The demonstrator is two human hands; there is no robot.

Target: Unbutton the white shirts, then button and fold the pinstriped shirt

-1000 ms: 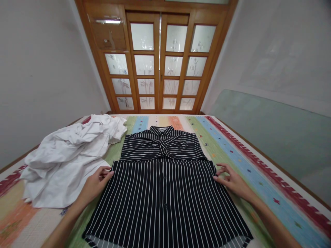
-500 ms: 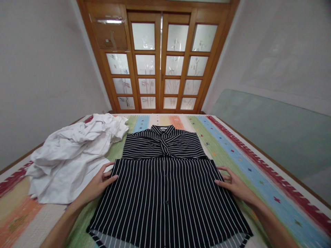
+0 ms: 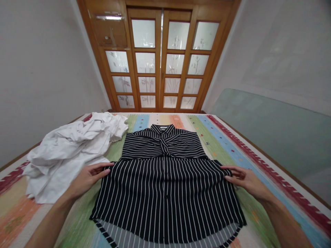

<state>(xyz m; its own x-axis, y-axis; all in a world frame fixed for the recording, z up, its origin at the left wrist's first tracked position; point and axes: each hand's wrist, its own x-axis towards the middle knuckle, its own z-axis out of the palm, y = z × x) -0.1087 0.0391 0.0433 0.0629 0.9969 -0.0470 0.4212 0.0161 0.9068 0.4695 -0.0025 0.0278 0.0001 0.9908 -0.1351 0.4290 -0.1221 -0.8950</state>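
Note:
A black shirt with white stripes point(image 3: 165, 193) lies front up, its collar at the far end and its curved hem nearest me. Its sleeves are crossed over the chest in a twist. My left hand point(image 3: 89, 177) pinches the shirt's left edge just below the sleeves, thumb and fingers closed on the cloth. At the opposite edge my right hand point(image 3: 245, 179) grips the fabric the same way. Between the hands the cloth bulges slightly, and the grey inside shows at the hem.
A crumpled white garment point(image 3: 69, 151) lies at the left, close to my left hand. Under everything is a colourful striped cover point(image 3: 222, 144). Beyond stand wooden doors with glass panes point(image 3: 160, 62); a pale green panel point(image 3: 271, 127) leans along the right wall.
Both hands have moved outward and now grip the shirt's edges. The lower part of the shirt has lifted and bunched, and its hem has shifted away from me, showing more of the inside.

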